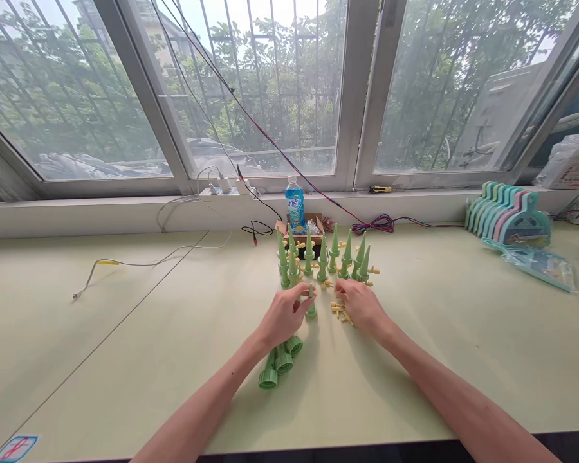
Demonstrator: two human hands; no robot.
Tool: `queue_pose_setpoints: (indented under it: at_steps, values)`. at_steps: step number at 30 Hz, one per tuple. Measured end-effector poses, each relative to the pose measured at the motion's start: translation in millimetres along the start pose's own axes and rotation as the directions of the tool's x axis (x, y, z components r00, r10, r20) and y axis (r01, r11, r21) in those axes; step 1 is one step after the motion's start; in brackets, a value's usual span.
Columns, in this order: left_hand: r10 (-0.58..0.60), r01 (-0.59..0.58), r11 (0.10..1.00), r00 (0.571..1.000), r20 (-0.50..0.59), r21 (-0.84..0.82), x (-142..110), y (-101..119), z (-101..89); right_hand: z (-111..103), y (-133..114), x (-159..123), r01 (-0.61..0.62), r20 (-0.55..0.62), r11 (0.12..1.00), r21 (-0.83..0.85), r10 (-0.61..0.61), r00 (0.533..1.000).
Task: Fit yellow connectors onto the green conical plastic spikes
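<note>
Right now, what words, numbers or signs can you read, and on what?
"劲凉", apparently, on the blue bottle; its smaller print is unreadable.
Red mark on the sticker at lower left: unclear.
Red print on the white package at far right: too blurred.

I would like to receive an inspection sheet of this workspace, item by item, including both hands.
Surface: pale green table, seam at left.
Job's things: upright green spikes; three lying green pieces; loose yellow pieces.
Clutter: blue bottle; pastel plastic items at right.
Hands: left hand holds one green spike; right hand beside yellow pieces, grip unclear.
Cables: white cable at left; coiled red-and-black cable behind spikes.
Surroundings: windows, trees outside.
</note>
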State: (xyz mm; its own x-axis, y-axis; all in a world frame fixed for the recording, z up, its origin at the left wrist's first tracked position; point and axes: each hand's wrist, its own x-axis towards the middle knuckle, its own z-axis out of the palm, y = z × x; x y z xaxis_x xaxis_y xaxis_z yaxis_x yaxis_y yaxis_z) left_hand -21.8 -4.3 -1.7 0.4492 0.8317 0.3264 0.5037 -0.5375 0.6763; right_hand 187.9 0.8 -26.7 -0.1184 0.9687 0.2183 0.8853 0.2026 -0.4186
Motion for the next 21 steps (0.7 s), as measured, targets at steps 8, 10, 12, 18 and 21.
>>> queue_pose_setpoints:
  at_steps: [8, 10, 12, 18, 21]
  values:
    - [0.068, -0.062, 0.987, 0.997, -0.039, 0.147, -0.3, -6.0, 0.8, -6.0, -0.4, -1.0, -0.004, 0.030, 0.998, 0.065, 0.002, 1.000]
    - [0.071, -0.066, 0.986, 0.997, -0.030, 0.156, -0.1, -6.0, 1.1, -6.8, -1.6, -2.0, -0.009, 0.032, 0.998, 0.070, 0.007, 0.999]
    - [0.067, -0.062, 0.984, 0.998, -0.021, 0.168, 0.0, -6.1, 1.3, -7.9, -2.4, -2.7, -0.009, 0.033, 0.998, 0.057, 0.007, 0.999]
    - [0.048, -0.044, 0.984, 0.999, -0.017, 0.172, -0.8, -6.3, 1.9, -11.2, -1.6, -4.4, -0.046, 0.065, 0.998, -0.046, 0.049, 0.997]
    - [0.047, -0.044, 0.984, 0.999, -0.014, 0.170, -1.1, -6.2, 2.2, -11.7, -0.7, -5.7, -0.055, 0.092, 0.996, -0.073, 0.061, 0.994]
